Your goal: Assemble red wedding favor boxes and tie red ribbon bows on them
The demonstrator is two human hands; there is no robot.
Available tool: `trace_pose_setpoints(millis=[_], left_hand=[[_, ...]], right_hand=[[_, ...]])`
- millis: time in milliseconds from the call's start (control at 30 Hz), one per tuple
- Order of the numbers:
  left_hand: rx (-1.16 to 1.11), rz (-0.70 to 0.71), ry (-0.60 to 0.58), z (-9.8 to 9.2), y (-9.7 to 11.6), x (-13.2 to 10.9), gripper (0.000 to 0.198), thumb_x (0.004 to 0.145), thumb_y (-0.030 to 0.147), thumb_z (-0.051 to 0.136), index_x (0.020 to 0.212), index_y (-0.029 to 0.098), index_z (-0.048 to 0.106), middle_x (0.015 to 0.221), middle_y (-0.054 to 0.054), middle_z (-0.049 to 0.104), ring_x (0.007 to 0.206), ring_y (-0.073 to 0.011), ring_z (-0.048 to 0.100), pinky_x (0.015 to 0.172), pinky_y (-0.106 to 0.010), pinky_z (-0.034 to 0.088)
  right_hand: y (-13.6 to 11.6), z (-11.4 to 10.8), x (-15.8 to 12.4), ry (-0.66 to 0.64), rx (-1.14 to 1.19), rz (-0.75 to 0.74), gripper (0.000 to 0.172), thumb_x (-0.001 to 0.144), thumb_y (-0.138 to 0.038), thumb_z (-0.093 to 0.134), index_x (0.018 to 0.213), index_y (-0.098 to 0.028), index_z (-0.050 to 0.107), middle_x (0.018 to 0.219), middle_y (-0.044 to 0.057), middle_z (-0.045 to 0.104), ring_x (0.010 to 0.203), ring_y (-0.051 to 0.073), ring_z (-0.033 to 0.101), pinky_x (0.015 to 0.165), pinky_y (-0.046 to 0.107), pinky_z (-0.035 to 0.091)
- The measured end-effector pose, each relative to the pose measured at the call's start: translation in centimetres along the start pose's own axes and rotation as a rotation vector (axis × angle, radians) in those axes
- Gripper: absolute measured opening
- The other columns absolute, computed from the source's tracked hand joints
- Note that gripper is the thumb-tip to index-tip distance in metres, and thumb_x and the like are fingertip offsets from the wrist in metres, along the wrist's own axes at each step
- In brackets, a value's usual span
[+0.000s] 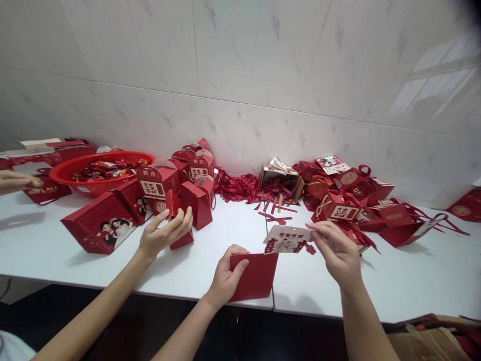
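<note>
My left hand [228,277] is closed round the left side of a flat dark-red box [256,277], thumb on its face, at the front edge of the white table. Between the thumb and fingers of my right hand [338,253] is the right end of a printed card [287,239]. It is white with red characters, a picture of a couple and a small red piece at its right end. The card hangs just above the red box, tilted. Whether the two touch, I cannot tell.
A co-worker's hand [167,233] holds a small red box at my left; another hand [20,181] shows far left. Along the wall stand a red basin [101,186] of wrapped sweets, red gift boxes [156,184], ribbons [240,186], a cardboard box [280,176] and piled boxes [340,208].
</note>
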State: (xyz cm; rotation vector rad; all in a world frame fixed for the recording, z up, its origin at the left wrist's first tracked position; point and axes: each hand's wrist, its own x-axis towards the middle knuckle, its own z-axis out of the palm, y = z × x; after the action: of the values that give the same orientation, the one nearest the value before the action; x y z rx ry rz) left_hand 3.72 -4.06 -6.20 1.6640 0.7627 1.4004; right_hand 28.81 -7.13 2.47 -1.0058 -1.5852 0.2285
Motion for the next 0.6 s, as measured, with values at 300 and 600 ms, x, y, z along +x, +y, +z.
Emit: trace_pose_setpoints(millis=[300,600], left_hand=[[0.027,-0.006,0.0,-0.1,0.8,-0.1,0.008,0.09,0.024,0.052,0.093,0.022,0.059,0.091,-0.002,0.061,0.09,-0.0197,0.06,0.084,-0.031,0.047],[-0.082,0.013,0.067,0.3,0.6,-0.8,0.017,0.093,0.031,0.046,0.109,0.024,0.049,0.136,-0.009,0.049,0.126,-0.0275,0.046,0.102,-0.043,0.037]], right_hand=[[-0.1,0.5,-0.8,-0.076,-0.025,-0.023,0.03,0.09,-0.015,0.053,0.112,-0.03,0.065,0.095,0.005,0.06,0.083,0.018,0.057,0.067,0.03,0.046],[1.1,6.2,-3.5,-0.23,0.105,-0.009,0.016,0.087,-0.013,0.053,0.094,-0.023,0.064,0.094,0.007,0.062,0.092,0.022,0.06,0.08,0.039,0.049]])
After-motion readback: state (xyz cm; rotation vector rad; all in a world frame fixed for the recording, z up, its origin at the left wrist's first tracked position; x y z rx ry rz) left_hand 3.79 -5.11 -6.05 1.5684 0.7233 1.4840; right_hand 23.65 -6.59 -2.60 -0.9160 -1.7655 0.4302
